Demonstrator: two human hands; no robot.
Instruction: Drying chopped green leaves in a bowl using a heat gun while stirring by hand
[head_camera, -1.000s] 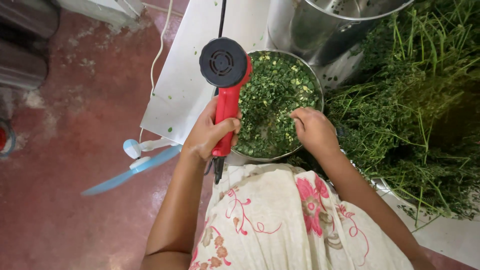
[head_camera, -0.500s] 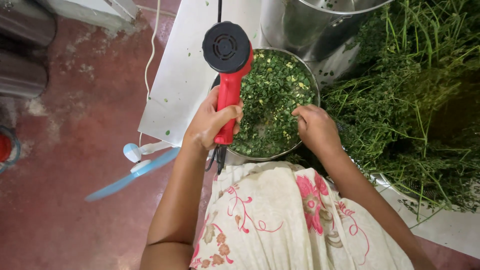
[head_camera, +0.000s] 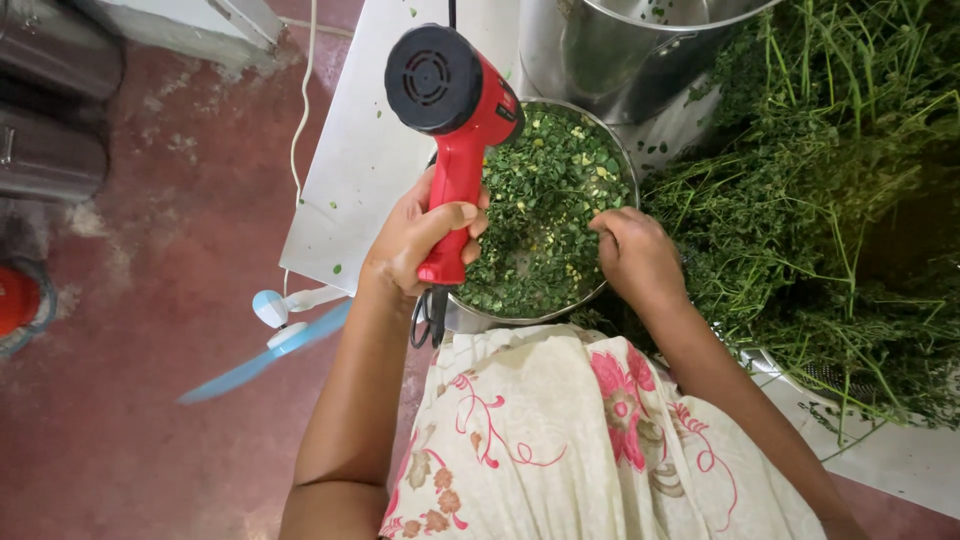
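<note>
My left hand (head_camera: 415, 240) grips the handle of a red and black heat gun (head_camera: 452, 110), its black rear vent facing the camera and its nozzle aimed down at a round metal bowl (head_camera: 470, 316). Small chopped green leaves (head_camera: 545, 200) fill the bowl, which rests at the edge of a white table against my lap. At the bowl's right rim my right hand (head_camera: 637, 258) sits with fingers curled into the leaves; what it pinches is hidden.
A big heap of green leafy stalks (head_camera: 820, 180) covers the table's right side. A large steel pot (head_camera: 620, 50) stands behind the bowl. A white cable (head_camera: 298, 130) runs down to the red floor, where a small blue fan (head_camera: 275, 325) lies. Metal containers (head_camera: 50, 110) stand at left.
The heat gun has tilted and come closer to the camera over the bowl's left side. My right hand has stayed at the bowl's right rim.
</note>
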